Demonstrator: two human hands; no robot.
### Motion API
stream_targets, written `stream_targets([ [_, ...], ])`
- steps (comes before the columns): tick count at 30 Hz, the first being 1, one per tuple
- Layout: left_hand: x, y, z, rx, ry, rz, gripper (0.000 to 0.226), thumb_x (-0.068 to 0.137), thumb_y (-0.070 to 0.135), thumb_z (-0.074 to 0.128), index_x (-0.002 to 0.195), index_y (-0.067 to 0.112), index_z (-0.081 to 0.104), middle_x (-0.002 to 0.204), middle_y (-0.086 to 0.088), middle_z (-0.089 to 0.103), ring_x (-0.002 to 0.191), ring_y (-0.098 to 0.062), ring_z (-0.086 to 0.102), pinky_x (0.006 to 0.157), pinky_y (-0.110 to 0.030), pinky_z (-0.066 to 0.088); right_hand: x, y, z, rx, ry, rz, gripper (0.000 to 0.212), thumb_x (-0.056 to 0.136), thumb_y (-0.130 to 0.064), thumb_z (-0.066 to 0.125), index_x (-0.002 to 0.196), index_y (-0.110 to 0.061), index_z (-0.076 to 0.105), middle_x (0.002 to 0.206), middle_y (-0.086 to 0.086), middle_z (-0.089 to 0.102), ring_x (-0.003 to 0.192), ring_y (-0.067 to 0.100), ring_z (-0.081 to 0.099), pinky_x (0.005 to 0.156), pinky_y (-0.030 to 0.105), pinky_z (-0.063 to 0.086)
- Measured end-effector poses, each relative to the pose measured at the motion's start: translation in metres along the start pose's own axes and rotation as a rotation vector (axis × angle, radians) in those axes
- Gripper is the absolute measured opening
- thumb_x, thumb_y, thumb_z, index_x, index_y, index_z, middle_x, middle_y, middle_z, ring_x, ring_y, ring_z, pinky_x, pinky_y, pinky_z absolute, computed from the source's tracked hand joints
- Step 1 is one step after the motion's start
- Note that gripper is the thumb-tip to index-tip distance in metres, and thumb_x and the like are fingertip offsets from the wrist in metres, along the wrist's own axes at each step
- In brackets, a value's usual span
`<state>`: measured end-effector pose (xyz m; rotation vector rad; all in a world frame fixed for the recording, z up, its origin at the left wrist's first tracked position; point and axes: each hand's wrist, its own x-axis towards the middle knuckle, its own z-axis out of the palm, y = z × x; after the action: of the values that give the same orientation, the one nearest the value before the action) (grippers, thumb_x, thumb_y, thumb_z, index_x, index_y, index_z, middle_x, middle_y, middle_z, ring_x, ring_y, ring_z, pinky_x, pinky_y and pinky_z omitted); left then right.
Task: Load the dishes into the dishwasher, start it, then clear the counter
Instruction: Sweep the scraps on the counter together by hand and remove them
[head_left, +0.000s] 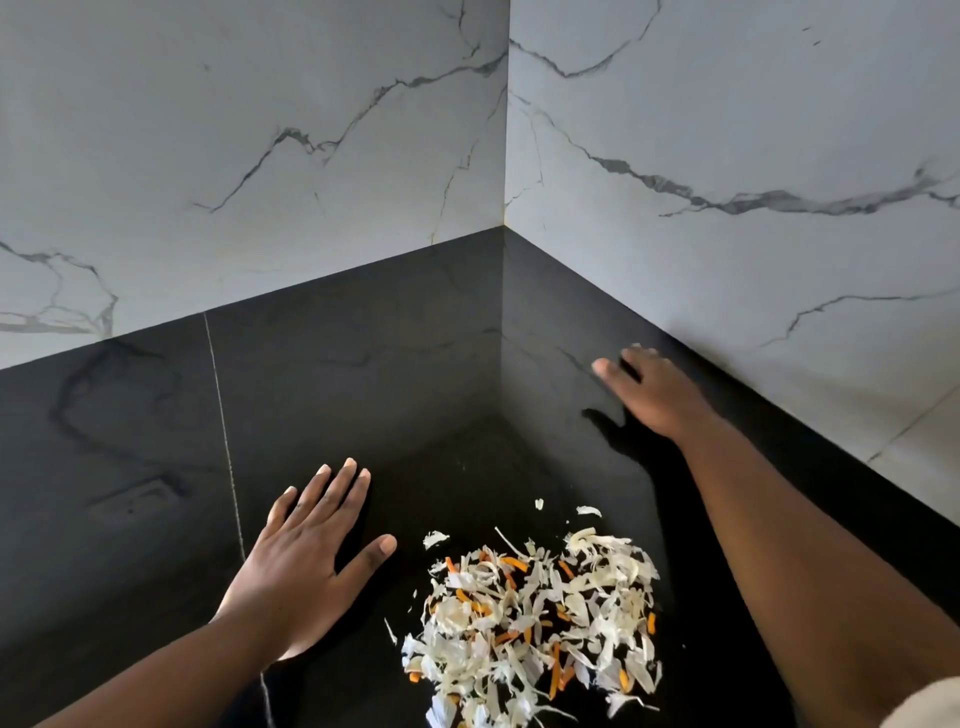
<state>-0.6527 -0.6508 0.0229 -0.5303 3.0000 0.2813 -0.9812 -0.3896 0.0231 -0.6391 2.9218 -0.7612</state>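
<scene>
Vegetable scraps (535, 618) heaped on the black worktop (363, 364) between my arms; left hand (306, 561) flat and spread, right hand (649, 395) open, seemingly reaching to sweep strays inward. Counter-clearing; next, gather.

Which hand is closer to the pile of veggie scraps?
Left. The left hand lies flat just beside the scrap pile, on its left; the right hand reaches well beyond it, toward the wall.

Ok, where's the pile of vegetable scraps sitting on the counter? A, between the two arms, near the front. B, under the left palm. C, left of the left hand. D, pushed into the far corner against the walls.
A: the vegetable scraps lie between the left hand and the right forearm, far from the corner.
</scene>
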Motion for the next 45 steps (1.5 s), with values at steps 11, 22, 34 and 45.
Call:
stream_targets([
  [11, -0.001, -0.001, 0.001, -0.017, 0.019, 0.02, 0.102, 0.065, 0.087, -0.017, 0.152, 0.035, -0.008, 0.155, 0.018, -0.019, 0.141, -0.002, -0.025, 0.119, -0.032, -0.011, -0.166, -0.073, 0.008, 0.209, -0.622, -0.451, 0.093, 0.067, -0.093, 0.027, 0.145, -0.043, 0.029, 0.15, -0.029, 0.019, 0.14, -0.011, 0.008, 0.109, 0.018, 0.006],
  [22, -0.001, -0.001, 0.002, -0.011, 0.025, 0.026, 0.106, 0.062, 0.086, -0.021, 0.153, 0.033, -0.006, 0.154, 0.018, -0.02, 0.142, -0.004, -0.024, 0.12, -0.034, -0.009, -0.119, -0.133, 0.024, -0.003, -0.502, -0.353, 0.103, 0.07, -0.091, 0.026, 0.152, -0.031, 0.017, 0.16, -0.01, 0.01, 0.147, 0.01, 0.005, 0.119, 0.044, 0.014],
  [34, -0.003, 0.001, -0.001, -0.05, 0.005, 0.021, 0.102, 0.066, 0.08, -0.021, 0.154, 0.03, -0.005, 0.157, 0.014, -0.017, 0.142, -0.004, -0.023, 0.12, -0.035, -0.01, -0.232, -0.189, 0.019, -0.235, -0.438, -0.599, 0.061, 0.093, -0.06, 0.036, 0.138, -0.021, 0.049, 0.146, -0.006, 0.045, 0.138, 0.015, 0.036, 0.116, 0.034, 0.025],
  [45, -0.001, -0.002, -0.001, -0.088, -0.015, 0.03, 0.066, 0.097, 0.056, 0.007, 0.155, 0.026, -0.001, 0.161, 0.009, -0.012, 0.146, -0.009, -0.018, 0.12, -0.037, -0.009, -0.311, -0.21, 0.121, -0.353, -0.199, -0.354, 0.072, 0.085, -0.069, 0.046, 0.123, -0.01, 0.06, 0.129, 0.007, 0.062, 0.129, 0.03, 0.048, 0.108, 0.05, 0.028],
])
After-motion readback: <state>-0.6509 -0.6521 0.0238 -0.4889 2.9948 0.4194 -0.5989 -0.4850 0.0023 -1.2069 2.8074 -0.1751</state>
